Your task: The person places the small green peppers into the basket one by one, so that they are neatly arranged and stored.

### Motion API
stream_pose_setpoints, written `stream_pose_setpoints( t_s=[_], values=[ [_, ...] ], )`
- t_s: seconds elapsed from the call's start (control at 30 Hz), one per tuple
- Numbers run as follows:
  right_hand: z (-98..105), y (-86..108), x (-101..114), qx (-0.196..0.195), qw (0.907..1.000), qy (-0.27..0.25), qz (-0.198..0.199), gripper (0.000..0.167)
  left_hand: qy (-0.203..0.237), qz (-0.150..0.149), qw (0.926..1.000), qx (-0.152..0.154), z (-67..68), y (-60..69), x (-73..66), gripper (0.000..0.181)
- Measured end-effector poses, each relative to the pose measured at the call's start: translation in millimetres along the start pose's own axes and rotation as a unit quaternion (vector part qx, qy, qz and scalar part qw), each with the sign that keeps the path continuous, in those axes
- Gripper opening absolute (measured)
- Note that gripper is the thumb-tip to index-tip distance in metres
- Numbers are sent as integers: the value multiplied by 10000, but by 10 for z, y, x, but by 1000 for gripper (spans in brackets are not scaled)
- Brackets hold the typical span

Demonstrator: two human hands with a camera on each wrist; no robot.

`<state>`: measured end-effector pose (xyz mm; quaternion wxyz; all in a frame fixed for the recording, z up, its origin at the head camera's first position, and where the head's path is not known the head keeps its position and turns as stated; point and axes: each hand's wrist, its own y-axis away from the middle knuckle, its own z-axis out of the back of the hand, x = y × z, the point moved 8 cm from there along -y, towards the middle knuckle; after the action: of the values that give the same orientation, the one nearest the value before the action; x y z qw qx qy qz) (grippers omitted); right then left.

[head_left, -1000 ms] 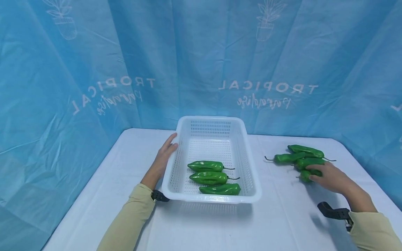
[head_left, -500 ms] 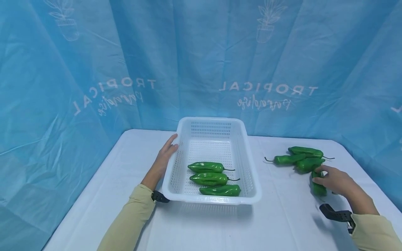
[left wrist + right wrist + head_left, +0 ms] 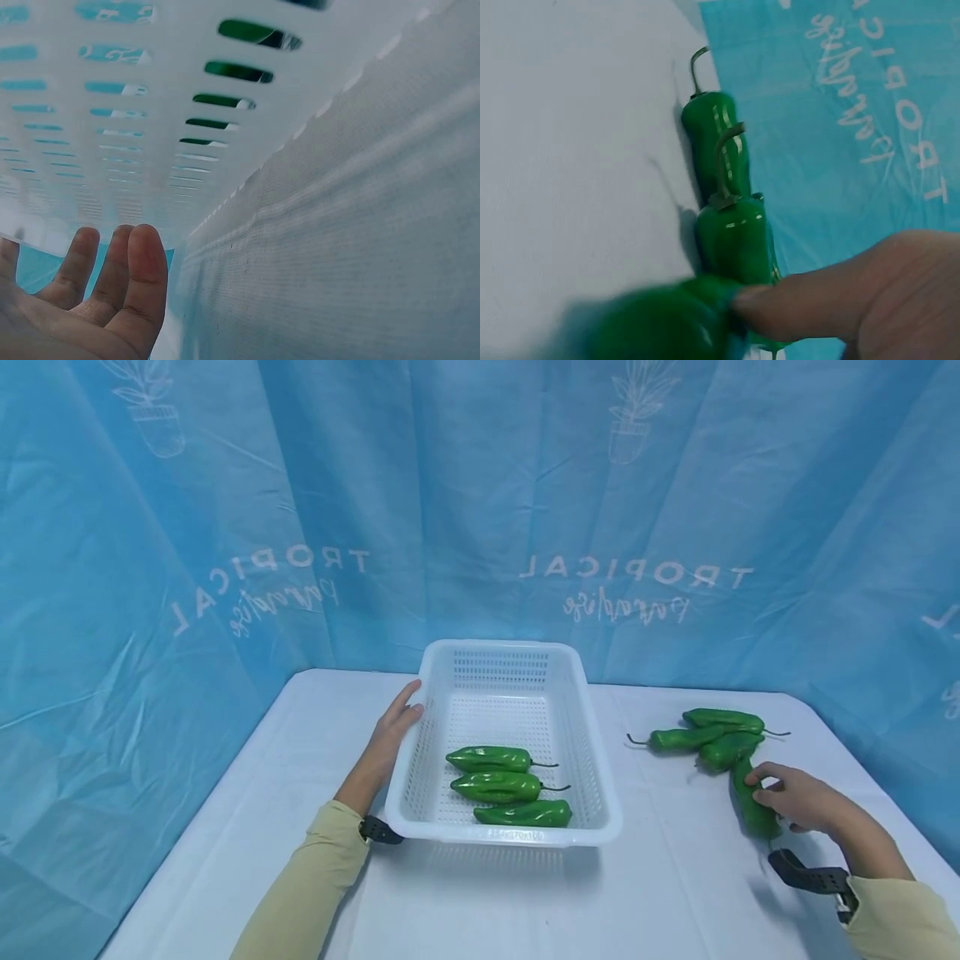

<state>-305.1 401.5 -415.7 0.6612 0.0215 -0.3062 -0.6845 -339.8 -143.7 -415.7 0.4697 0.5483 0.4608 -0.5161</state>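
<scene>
"Green pepper (image 3: 754, 817)! What did it just do?"

"Its stem end swung from nine o'clock round to about five. So picking it out seems started."

"Where is it?"

"At five o'clock from the pepper pile (image 3: 726, 750), close by."

"And the hands?"

"Right hand (image 3: 806, 797), back up, pinches that pepper with thumb and fingers. Left hand (image 3: 390, 727) rests nearly straight fingers on the white plastic basket (image 3: 450, 832), at its nine o'clock."

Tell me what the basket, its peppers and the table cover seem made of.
Basket: likely moulded plastic, white with a slight sheen; rows of regular slots suggest it.
Peppers inside: smooth green skin with sharp, glossy highlights; real or plastic imitation, I can't tell.
Table cover: probably matte white cloth; fine weave and soft creases show.
</scene>
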Motion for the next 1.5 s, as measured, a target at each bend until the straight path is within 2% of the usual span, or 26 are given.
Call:
stream_pose_setpoints(
  t_s=[0.1,0.23,0.37,0.63,0.83,1.1,1.5],
  values=[
    [-28,24,35,-20,9995,132,297,40,22,-23,10000,9,1,4,-12,55],
    [-22,36,57,-215,9982,285,487,48,5,-46,10000,20,11,-5,-6,55],
    [-41,59,47,-213,9986,113,466,56,25,-74,10000,59,5,-3,4,55],
    [-68,92,65,-254,9979,54,588,57,98,-204,9997,122,-14,9,-19,55],
    [-79,95,45,-210,9986,-25,476,61,60,-154,9998,67,-7,6,0,56],
    [-81,94,63,-331,9977,-57,594,58,169,-149,9997,2,-2,15,-22,57],
    [-99,154,119,-391,9965,96,735,55,-38,-195,9998,-99,31,4,-18,57]
  ],
)
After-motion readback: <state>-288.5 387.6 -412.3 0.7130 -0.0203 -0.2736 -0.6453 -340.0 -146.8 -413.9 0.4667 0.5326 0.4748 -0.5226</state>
